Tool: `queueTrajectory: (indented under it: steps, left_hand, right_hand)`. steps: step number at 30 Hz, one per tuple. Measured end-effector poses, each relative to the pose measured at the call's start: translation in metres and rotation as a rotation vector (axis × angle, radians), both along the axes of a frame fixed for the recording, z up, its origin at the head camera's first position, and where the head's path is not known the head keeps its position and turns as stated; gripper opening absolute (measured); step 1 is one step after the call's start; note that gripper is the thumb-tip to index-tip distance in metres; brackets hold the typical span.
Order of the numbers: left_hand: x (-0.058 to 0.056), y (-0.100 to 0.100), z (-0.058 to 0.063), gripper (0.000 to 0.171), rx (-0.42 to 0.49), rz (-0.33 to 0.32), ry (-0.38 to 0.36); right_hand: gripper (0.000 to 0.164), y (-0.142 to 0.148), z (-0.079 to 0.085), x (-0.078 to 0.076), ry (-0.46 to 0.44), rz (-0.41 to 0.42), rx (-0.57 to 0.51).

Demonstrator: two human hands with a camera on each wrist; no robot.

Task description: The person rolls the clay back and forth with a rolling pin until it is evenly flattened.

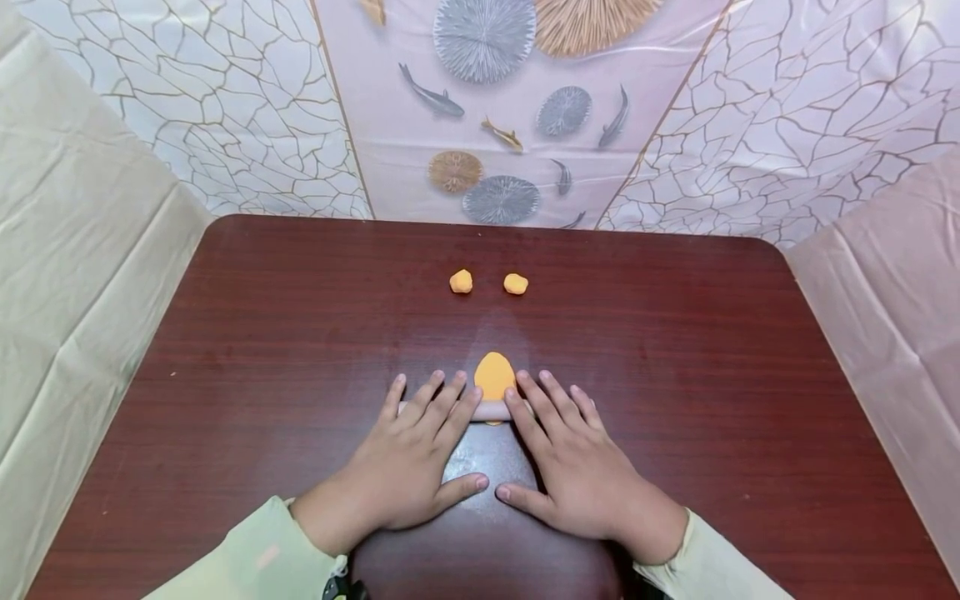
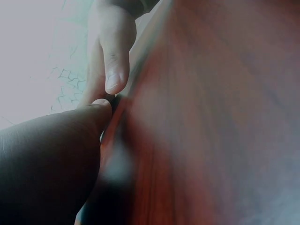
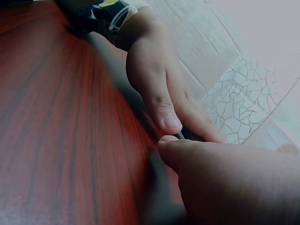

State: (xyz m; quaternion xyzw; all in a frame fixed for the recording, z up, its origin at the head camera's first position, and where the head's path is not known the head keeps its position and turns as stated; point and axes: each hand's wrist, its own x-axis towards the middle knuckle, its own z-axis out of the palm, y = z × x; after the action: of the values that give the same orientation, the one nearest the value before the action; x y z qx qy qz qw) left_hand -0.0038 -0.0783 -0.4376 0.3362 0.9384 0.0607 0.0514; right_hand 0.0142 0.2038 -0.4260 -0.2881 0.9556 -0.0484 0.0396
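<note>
On the reddish-brown wood-grain desk (image 1: 262, 375), midway between its side edges, a flat orange dough-like oval (image 1: 494, 373) is partly covered by a pale slim rod (image 1: 491, 411), pressed by left hand (image 1: 408, 458) and right hand (image 1: 576, 465), slightly apart, fingers straight. Flattening seems in hand; even rolling is probably called for.

Soft glare on tabletop (image 1: 675, 350); wrist views dimmer.

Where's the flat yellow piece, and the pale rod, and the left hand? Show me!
Flat yellow piece (image 1: 494, 376): head view, on its broad far part.
Pale rod (image 1: 492, 411): head view, on its uncovered middle.
Left hand (image 1: 408, 460): head view, on its back.
</note>
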Motion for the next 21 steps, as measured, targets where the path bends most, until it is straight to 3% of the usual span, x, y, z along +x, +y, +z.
queueTrajectory:
  steps: [11, 21]
  left_hand:
    - [-0.016, 0.005, 0.003, 0.104, 0.006, 0.033, 0.004]
    - [-0.025, 0.008, 0.003, 0.102, 0.002, 0.057, -0.028]
  right_hand:
    - [0.113, -0.002, 0.0, -0.016, 0.009, -0.022, -0.012]
    - [0.112, -0.005, 0.0, -0.022, -0.009, -0.053, -0.009]
